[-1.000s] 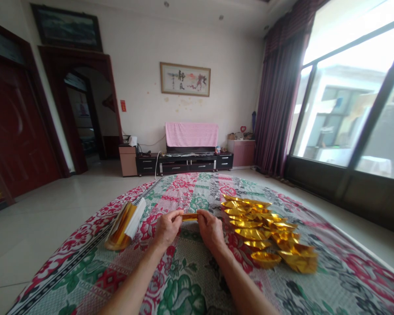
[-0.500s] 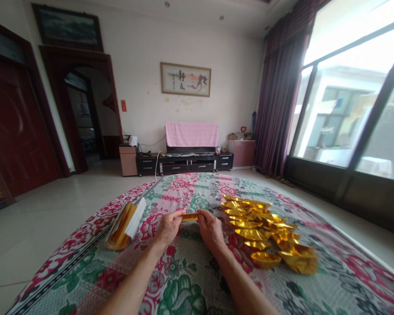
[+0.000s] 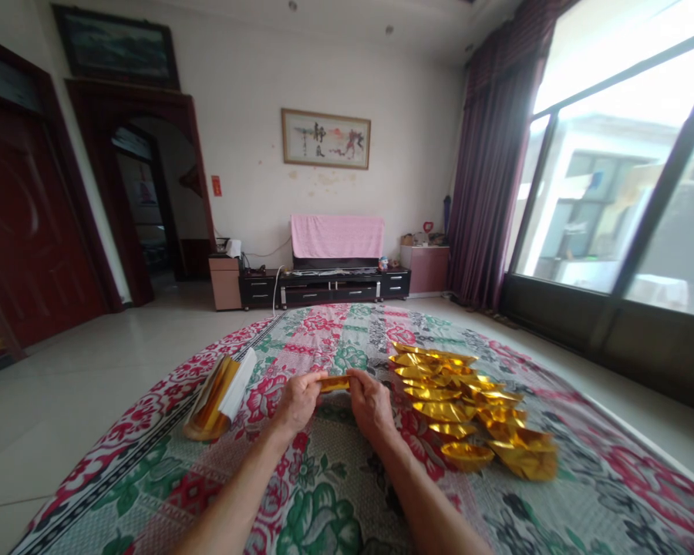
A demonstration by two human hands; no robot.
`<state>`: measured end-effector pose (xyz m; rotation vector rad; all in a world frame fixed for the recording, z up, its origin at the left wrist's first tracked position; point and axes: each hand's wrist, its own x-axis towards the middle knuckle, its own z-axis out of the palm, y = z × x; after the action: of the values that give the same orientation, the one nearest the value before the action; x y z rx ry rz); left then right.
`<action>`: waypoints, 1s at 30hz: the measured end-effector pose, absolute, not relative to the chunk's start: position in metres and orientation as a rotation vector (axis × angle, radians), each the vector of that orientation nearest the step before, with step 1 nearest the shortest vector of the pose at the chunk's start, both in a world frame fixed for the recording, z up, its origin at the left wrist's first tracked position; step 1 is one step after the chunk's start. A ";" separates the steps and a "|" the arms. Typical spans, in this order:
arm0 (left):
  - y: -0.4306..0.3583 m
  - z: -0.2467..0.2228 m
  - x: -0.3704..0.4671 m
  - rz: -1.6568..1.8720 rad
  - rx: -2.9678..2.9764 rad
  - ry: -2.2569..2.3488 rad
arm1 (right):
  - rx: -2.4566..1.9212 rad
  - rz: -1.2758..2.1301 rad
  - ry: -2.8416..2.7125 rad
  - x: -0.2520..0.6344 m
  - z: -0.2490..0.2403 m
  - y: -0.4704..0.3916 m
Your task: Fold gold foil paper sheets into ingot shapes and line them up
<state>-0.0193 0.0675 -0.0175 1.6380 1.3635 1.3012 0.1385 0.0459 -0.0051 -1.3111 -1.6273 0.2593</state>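
Fingers (image 3: 314, 377) of our L hand (image 3: 298, 402) & R hand (image 3: 372, 405) pinch opp. ends of gold strip (image 3: 335, 383), held over mid-cloth (image 3: 324, 518), approx. same as prev. frame; gold stack (image 3: 222, 387) L, folded gold pcs (image 3: 441, 411) R, likewise unmoved.

A passage is offered over the flowered cloth (image 3: 324, 520) between the left hand (image 3: 298, 399) and the bundle of gold sheets (image 3: 215, 401), and another ahead of both hands, while the gap between them is bridged by a gold strip (image 3: 335, 383) and sideways room beyond the right hand (image 3: 372, 405) is obstructed by folded gold pieces (image 3: 440, 412).
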 end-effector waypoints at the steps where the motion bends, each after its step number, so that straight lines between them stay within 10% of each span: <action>1: 0.067 -0.017 -0.019 1.294 1.643 1.370 | -1.317 0.267 -1.628 0.139 -0.005 0.046; 30: 0.061 -0.011 -0.009 1.428 1.743 1.520 | -1.202 0.562 -1.574 0.133 -0.014 0.052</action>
<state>-0.0091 0.0607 -0.0108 1.7427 1.5201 1.4279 0.1334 0.0521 -0.0142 -1.2018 -1.5743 0.5615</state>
